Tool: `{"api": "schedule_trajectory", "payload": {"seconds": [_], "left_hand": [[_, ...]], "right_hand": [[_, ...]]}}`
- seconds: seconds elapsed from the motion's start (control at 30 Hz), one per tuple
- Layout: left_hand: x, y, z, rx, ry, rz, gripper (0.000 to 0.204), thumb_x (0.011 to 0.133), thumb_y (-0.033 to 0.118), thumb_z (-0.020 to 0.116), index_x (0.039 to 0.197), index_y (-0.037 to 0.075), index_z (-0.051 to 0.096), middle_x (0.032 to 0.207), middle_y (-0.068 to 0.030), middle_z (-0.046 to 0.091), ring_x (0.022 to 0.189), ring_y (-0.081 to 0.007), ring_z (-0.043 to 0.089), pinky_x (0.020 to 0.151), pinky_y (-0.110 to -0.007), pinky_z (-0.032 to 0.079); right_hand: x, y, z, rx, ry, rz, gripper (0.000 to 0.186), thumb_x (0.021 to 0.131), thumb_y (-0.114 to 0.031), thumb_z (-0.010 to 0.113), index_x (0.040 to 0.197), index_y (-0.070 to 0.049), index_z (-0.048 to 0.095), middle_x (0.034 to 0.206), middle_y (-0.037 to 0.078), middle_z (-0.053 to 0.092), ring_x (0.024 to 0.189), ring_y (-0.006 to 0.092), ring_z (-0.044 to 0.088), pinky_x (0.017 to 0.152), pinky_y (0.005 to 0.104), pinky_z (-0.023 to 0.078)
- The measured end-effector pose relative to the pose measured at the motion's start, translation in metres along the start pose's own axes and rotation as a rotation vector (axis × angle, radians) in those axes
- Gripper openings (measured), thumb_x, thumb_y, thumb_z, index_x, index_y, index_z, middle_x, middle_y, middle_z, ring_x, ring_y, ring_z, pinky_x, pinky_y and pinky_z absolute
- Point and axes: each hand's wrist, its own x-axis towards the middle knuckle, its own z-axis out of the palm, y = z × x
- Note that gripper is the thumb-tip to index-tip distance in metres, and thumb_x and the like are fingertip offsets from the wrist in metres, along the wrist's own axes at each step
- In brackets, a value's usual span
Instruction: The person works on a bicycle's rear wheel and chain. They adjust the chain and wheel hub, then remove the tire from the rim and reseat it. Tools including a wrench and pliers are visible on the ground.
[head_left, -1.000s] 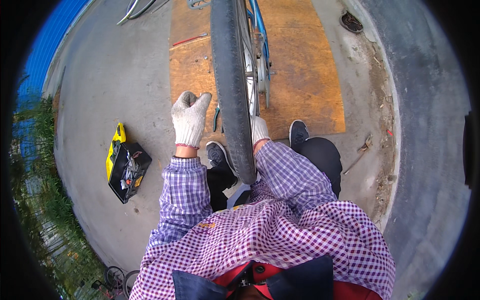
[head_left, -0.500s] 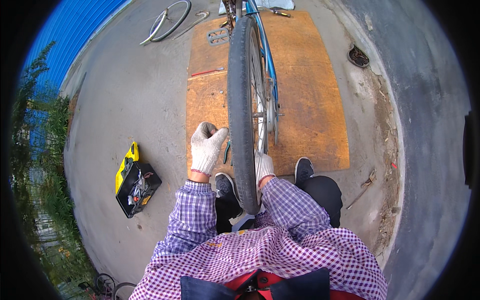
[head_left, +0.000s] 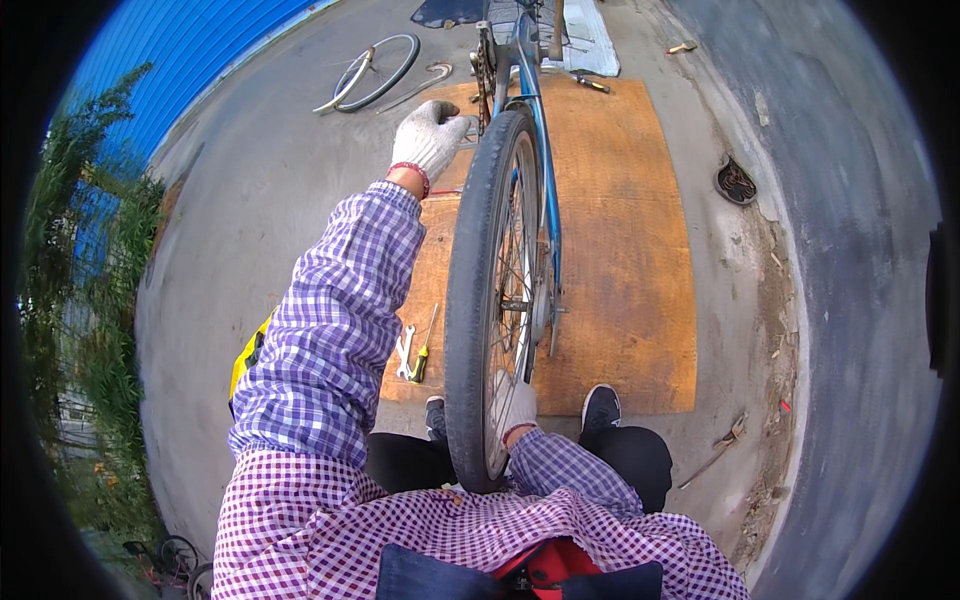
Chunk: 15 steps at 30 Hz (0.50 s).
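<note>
My left hand (head_left: 428, 140), in a white knit glove, is raised with curled fingers beside the pedal (head_left: 467, 142) and chain area; what it holds, if anything, is unclear. My right hand (head_left: 517, 403), also gloved, is low behind the rear tyre (head_left: 470, 260), among spokes, its fingers hidden. The bicycle's blue frame (head_left: 546, 185) stretches away from me over a worn plywood board (head_left: 625, 250). A wrench (head_left: 405, 353) and a yellow-and-black screwdriver (head_left: 422, 360) lie on the board left of the wheel.
A loose wheel (head_left: 400, 60) lies back left, a dark round container (head_left: 735, 183) at right. A yellow toolbox (head_left: 250, 355) is mostly behind my left sleeve. A pale sheet (head_left: 590, 40) lies at the far end. Plants (head_left: 90, 330) and blue siding (head_left: 220, 70) edge the left.
My left hand has moved forward and up along the wheel, its sleeve now covering most of the toolbox. My view has shifted, showing more of the bicycle's far end; my right hand stays behind the tyre.
</note>
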Motion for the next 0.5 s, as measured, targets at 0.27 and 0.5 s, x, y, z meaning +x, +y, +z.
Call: {"api": "schedule_trajectory", "payload": {"seconds": [0.27, 0.5], "left_hand": [[0.157, -0.013, 0.096, -0.199, -0.076, -0.018, 0.039, 0.100, 0.026, 0.061, 0.129, 0.001, 0.070, 0.113, -0.0141, 0.076, 0.098, -0.0211, 0.075, 0.082, -0.035, 0.057], [0.173, 0.033, 0.082, -0.639, -0.185, -0.275, 0.027, 0.105, 0.027, 0.061, 0.108, 0.003, 0.071, 0.082, -0.0052, 0.070, 0.066, -0.0142, 0.066, 0.057, -0.031, 0.053]], "right_hand": [[0.069, -0.040, -0.034, 0.072, -0.166, 0.006, 0.047, 0.108, -0.037, 0.047, 0.090, -0.001, 0.071, 0.075, 0.008, 0.068, 0.067, 0.0244, 0.067, 0.058, 0.0393, 0.049], [0.063, -0.066, -0.070, 0.123, -0.196, 0.049, 0.061, 0.108, -0.046, 0.041, 0.093, 0.004, 0.072, 0.082, 0.018, 0.074, 0.079, 0.0348, 0.071, 0.069, 0.0470, 0.049]]}}
